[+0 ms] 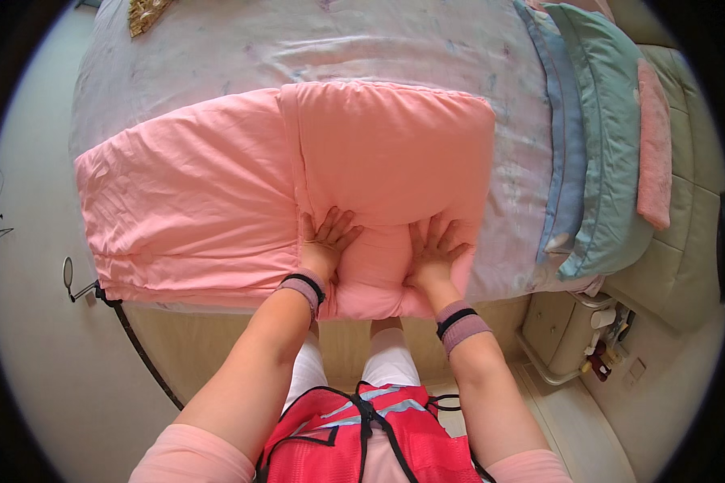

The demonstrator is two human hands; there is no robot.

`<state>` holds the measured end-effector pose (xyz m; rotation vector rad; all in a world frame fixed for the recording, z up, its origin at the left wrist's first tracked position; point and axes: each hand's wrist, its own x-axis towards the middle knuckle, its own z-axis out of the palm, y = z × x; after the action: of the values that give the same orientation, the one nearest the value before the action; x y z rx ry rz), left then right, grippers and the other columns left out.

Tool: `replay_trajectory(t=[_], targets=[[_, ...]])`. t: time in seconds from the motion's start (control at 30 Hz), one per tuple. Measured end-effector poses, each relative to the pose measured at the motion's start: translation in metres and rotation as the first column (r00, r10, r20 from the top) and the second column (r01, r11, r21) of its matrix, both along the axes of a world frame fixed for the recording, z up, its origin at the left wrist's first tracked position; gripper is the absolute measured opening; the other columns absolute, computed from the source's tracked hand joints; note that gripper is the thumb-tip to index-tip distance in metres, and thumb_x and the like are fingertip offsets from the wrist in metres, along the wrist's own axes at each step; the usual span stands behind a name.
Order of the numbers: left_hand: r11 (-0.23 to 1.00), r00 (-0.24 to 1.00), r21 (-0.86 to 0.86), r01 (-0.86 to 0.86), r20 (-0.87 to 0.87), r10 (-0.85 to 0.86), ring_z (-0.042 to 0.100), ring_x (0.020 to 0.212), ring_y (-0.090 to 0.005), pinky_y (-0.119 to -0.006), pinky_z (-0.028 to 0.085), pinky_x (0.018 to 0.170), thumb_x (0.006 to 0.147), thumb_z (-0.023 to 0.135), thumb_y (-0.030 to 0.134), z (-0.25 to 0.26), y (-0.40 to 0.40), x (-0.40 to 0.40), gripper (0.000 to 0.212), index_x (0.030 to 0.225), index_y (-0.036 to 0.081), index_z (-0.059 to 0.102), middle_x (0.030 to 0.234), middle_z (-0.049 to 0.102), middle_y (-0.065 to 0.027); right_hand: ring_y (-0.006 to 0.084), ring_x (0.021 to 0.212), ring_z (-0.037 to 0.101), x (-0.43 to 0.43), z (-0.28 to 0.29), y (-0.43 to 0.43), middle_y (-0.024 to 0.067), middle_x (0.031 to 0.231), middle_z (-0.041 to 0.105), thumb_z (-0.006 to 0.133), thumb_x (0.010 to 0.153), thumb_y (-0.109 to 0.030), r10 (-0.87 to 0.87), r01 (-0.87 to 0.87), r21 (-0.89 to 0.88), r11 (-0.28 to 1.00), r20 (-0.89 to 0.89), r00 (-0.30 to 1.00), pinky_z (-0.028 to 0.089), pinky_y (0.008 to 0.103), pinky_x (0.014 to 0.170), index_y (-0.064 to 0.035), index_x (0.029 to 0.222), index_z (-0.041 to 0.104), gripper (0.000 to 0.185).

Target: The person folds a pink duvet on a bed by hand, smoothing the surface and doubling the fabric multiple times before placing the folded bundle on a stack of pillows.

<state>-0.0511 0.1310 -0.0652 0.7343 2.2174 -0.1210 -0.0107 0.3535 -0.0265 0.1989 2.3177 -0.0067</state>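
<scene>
A pink quilt [393, 151] lies on the near side of the bed, its right part folded back into a thick, puffy pile. The flatter left part reaches out toward the bed's left end. My left hand [326, 244] presses down on the near part of the pile, close to the fold's left edge, fingers spread. To its right, my right hand [435, 250] pushes into the same pile near its right edge, fingers also apart. The fabric dips under both palms and bulges between them. Neither hand grips anything that I can see.
Blue [565, 139] and green [610, 145] pillows lean by the padded headboard [664, 259] at right, with a folded pink cloth [652, 145]. A bedside cabinet [559, 332] bears small items. A round mirror [67, 271] stands at the left corner of the patterned bed sheet [217, 54].
</scene>
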Motion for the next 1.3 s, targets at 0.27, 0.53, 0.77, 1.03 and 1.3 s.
replay_trajectory(t=[0.27, 0.53, 0.77, 1.03, 1.3], targets=[[0.999, 0.999, -0.012, 0.045, 0.005, -0.045, 0.004, 0.152, -0.0277, -0.073, -0.001, 0.110, 0.045, 0.088, 0.044, -0.018, 0.000, -0.002, 0.129, 0.155, 0.033, 0.021, 0.165, 0.009, 0.0001, 0.0559, 0.144, -0.012, 0.007, -0.024, 0.010, 0.0211, 0.163, -0.010, 0.069, 0.073, -0.050, 0.012, -0.013, -0.012, 1.000, -0.047, 0.999, -0.003, 0.0824, 0.100, -0.0273, 0.159, 0.008, 0.107], [0.998, 0.998, -0.005, 0.056, -0.011, -0.056, 0.006, 0.152, -0.0297, -0.076, -0.001, 0.108, 0.042, 0.087, 0.050, -0.018, -0.002, -0.001, 0.131, 0.155, 0.032, 0.023, 0.165, 0.010, -0.0020, 0.0536, 0.145, -0.012, -0.013, 0.005, 0.003, 0.0182, 0.163, -0.012, 0.070, 0.076, -0.033, -0.042, 0.048, -0.038, 0.998, 0.140, 0.989, -0.001, 0.0848, 0.098, -0.0323, 0.158, 0.009, 0.102], [0.998, 1.000, 0.059, 0.015, -0.026, -0.013, 0.006, 0.152, -0.0269, -0.074, -0.002, 0.110, 0.042, 0.088, 0.046, -0.003, -0.002, -0.002, 0.132, 0.155, 0.032, 0.021, 0.165, 0.011, -0.0004, 0.0535, 0.145, -0.011, -0.007, 0.001, -0.001, 0.0182, 0.163, -0.014, 0.075, 0.073, -0.038, -0.061, 0.061, 0.006, 0.998, 0.081, 0.995, 0.002, 0.0855, 0.098, -0.0332, 0.158, 0.009, 0.107], [0.944, 0.824, 0.236, 0.229, -0.564, -0.059, 0.027, 0.144, -0.0354, -0.069, 0.014, 0.111, 0.055, 0.083, 0.050, 0.028, -0.011, 0.001, 0.107, 0.147, 0.020, 0.040, 0.157, 0.030, -0.0118, 0.0496, 0.145, 0.012, -0.001, 0.040, 0.007, 0.0188, 0.162, 0.009, 0.085, 0.064, -0.033, 0.056, -0.058, -0.027, 0.998, -0.062, 0.997, 0.024, 0.0756, 0.103, -0.0263, 0.155, 0.025, 0.109], [0.932, 0.832, 0.289, 0.219, -0.555, -0.023, 0.017, 0.148, -0.0365, -0.054, 0.015, 0.118, 0.055, 0.088, 0.041, 0.087, 0.032, -0.184, 0.118, 0.154, 0.024, 0.026, 0.159, 0.020, -0.0179, 0.0408, 0.138, 0.032, -0.136, 0.089, 0.065, 0.0143, 0.152, 0.030, 0.088, 0.062, -0.018, -0.012, -0.146, -0.182, 0.972, -0.665, 0.747, 0.041, 0.0580, 0.101, -0.0242, 0.149, 0.036, 0.101]])
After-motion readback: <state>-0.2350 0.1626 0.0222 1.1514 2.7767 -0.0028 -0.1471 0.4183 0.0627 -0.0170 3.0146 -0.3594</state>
